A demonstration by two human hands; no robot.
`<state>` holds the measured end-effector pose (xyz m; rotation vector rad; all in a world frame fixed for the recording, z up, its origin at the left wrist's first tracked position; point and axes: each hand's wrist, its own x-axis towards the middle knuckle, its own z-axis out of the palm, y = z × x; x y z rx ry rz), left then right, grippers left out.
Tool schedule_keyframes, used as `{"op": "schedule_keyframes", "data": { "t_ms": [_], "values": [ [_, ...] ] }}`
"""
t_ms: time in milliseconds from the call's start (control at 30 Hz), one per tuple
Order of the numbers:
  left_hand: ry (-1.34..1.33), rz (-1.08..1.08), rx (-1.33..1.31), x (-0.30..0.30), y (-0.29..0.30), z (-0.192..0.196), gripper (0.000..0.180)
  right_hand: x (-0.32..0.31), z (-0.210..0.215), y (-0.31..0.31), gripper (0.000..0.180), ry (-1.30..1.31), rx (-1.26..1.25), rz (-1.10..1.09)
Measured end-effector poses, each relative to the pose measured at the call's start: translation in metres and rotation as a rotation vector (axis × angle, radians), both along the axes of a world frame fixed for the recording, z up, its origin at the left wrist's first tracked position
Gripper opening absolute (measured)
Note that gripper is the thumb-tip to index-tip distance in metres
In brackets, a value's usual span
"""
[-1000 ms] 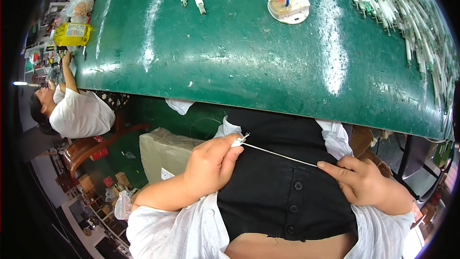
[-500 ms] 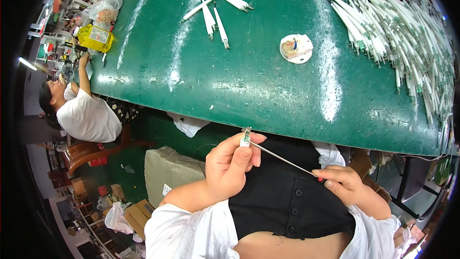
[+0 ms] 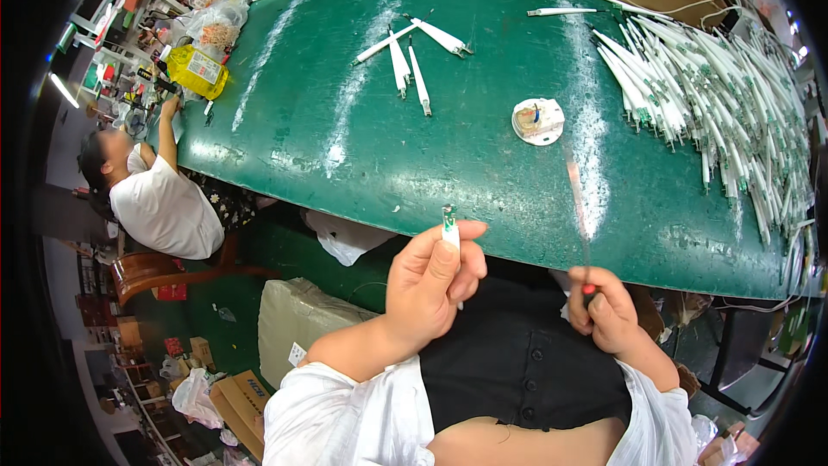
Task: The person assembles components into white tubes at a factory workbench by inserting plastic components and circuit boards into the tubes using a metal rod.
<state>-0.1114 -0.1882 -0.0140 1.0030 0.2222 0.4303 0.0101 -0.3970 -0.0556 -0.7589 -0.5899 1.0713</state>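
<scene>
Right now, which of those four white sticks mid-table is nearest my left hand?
The lowest white stick in view: its tip reaches farther toward your left hand than the other three.

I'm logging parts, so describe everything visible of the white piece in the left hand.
The white piece is slim, with a plastic-looking body and a green end bearing shiny, metal-looking bits. It points roughly upward in the picture, green end on top, seen against the table. The left hand has it in its grip, hiding its lower part.
</scene>
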Motion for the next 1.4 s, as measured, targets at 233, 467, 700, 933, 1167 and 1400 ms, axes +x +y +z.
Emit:
{"op": "schedule_keyframes", "data": {
  "t_ms": [233,467,700,933,1167,1400],
  "values": [
    [0.240,0.056,0.521,-0.018,0.017,0.005,0.028,0.003,0.043,-0.013,0.040,-1.369,-0.376,-0.336],
    [0.304,0.066,0.625,-0.021,0.012,0.008,0.030,-0.002,0.048,-0.018,0.064,-1.527,-0.442,-0.237],
    [0.312,0.077,0.657,-0.024,0.015,0.004,0.027,-0.004,0.050,-0.018,0.063,-1.564,-0.466,-0.202],
    [0.330,0.050,0.642,-0.021,0.014,0.008,0.030,-0.003,0.050,-0.019,0.064,-1.554,-0.471,-0.190],
    [0.330,0.045,0.653,-0.020,0.016,0.005,0.028,-0.002,0.049,-0.020,0.064,-1.558,-0.476,-0.189],
    [0.332,0.054,0.706,-0.019,0.016,0.004,0.028,-0.003,0.049,-0.021,0.063,-1.539,-0.482,-0.182]
  ]
}}
